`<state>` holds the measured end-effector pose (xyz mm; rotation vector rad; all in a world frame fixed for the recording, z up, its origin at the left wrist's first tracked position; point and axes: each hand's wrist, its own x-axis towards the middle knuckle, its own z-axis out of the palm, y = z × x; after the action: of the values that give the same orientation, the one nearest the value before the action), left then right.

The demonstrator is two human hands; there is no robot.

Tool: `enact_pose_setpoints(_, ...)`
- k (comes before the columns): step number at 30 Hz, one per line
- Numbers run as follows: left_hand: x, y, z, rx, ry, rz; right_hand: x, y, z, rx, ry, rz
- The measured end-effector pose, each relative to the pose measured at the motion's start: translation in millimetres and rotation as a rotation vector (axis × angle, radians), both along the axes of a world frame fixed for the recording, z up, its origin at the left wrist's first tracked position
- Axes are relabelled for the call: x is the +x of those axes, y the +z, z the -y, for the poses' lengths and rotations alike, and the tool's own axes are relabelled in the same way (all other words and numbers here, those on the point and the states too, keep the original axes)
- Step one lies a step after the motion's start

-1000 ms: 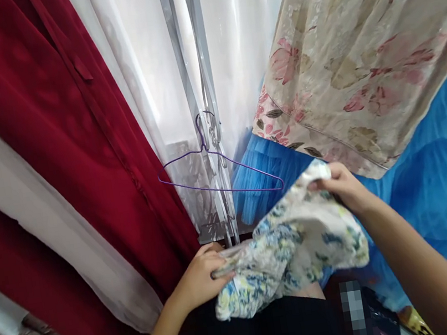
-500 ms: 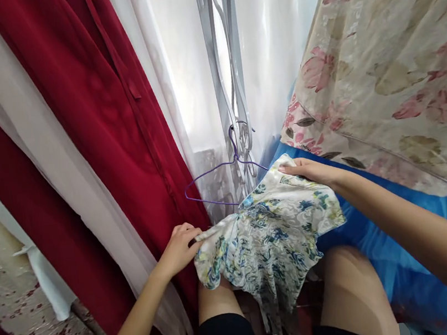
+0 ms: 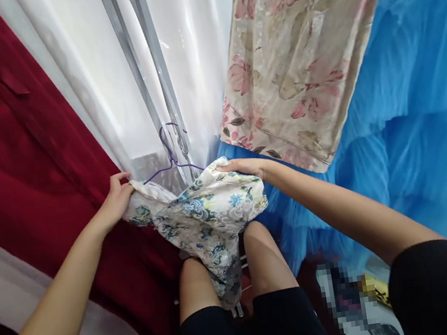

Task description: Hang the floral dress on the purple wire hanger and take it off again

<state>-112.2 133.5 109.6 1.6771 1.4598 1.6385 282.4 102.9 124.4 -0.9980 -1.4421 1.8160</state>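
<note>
A white blouse with blue and green flowers (image 3: 201, 215) is stretched between my two hands above my knees. My left hand (image 3: 116, 200) pinches its left shoulder edge. With fingers closed, my right hand (image 3: 242, 167) grips the right shoulder. Behind the neckline is a purple wire hanger (image 3: 173, 161), its hook up by a pale metal rack post (image 3: 165, 86). Both hanger arms run behind or into the blouse shoulders; their ends are hidden by the cloth.
Red cloth (image 3: 37, 156) hangs on the left, with white curtains (image 3: 190, 55) behind the rack. A beige floral garment (image 3: 291, 56) hangs at the right in front of ruffled blue tulle (image 3: 418, 121). A yellow packet (image 3: 376, 289) lies low on the right.
The left side of the blouse has been raised to the hanger, whose left arm is now partly covered. The view has swung right, showing more blue tulle.
</note>
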Motion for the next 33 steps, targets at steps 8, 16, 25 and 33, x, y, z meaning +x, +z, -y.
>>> enact_pose_setpoints(8,2,-5.5,29,-0.057,0.125,-0.029,33,-47.6,41,0.194,-0.188,-0.157)
enact_pose_setpoints(16,43,33.2,107,0.108,0.095,-0.727,45,-43.0,74,0.511,-0.499,-0.008)
enact_pose_setpoints(25,84,17.2,103,0.044,0.026,-0.732,55,-20.7,59,0.604,-0.682,-0.185)
enact_pose_setpoints(33,73,37.1,91,0.068,0.199,-0.612,-5,18.4,81,0.796,-0.747,-0.179)
